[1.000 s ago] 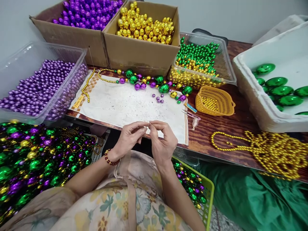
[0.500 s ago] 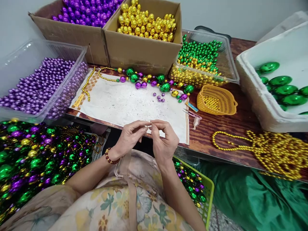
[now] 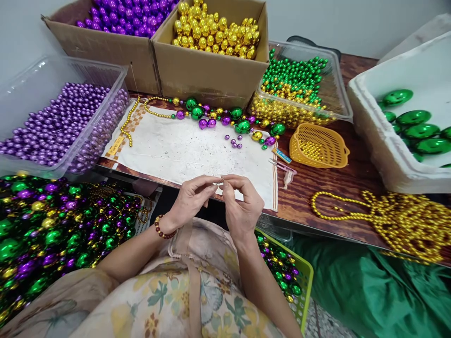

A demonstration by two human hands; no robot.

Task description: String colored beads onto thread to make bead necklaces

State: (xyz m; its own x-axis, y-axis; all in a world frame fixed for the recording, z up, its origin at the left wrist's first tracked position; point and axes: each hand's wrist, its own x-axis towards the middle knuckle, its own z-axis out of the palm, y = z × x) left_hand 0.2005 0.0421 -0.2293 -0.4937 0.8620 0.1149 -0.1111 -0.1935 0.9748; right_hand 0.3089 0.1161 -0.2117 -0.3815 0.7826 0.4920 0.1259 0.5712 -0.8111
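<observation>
My left hand [image 3: 193, 198] and my right hand [image 3: 243, 203] meet fingertip to fingertip over the front edge of the white cloth [image 3: 176, 152]. Both are pinched closed around something tiny and pale, too small to make out. Beyond them, a string of green, purple and gold beads [image 3: 242, 126] lies along the cloth's back edge. Its plain gold end [image 3: 127, 124] curves down at the left, close to an upright needle-like wire [image 3: 134, 77]. A few loose purple beads [image 3: 234, 142] rest on the cloth. Small pink-handled scissors [image 3: 283, 165] lie at its right edge.
Cardboard boxes hold purple balls [image 3: 130, 19] and gold balls [image 3: 214, 33]. Clear tubs contain small purple beads [image 3: 59, 126] and green and gold beads [image 3: 296, 77]. An orange basket [image 3: 331, 148], a foam box [image 3: 384, 164] and gold strands [image 3: 408, 225] are at right; finished-looking strings [image 3: 52, 234] heap at left.
My hands stay pinched together in nearly the same place, with the fingertips shifting only very slightly. The camera view has moved a little; the beads and containers look unchanged.
</observation>
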